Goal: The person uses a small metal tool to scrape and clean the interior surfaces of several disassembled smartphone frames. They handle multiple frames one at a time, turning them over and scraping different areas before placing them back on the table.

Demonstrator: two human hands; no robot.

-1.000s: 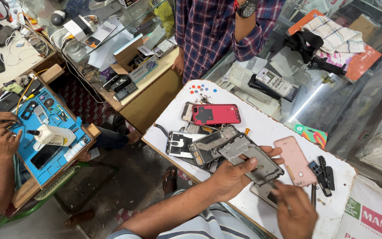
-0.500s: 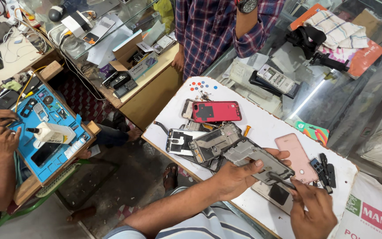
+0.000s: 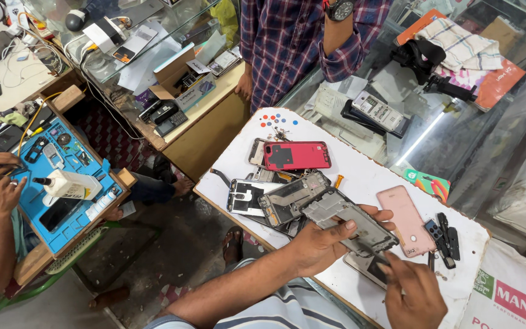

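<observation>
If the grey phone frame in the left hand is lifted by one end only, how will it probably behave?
The grey phone frame looks thin and full of cut-outs, so it is probably light and may flex slightly. The left hand grips its long edge, suggesting it is stiff enough to hold flat. Its flat shape should not roll, though it could slide on the smooth white board.

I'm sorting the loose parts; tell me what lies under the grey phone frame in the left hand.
Under the grey phone frame, held by the left hand, lie another dark phone part and the white board. The right hand reaches beside it. The rest beneath is covered.
</observation>
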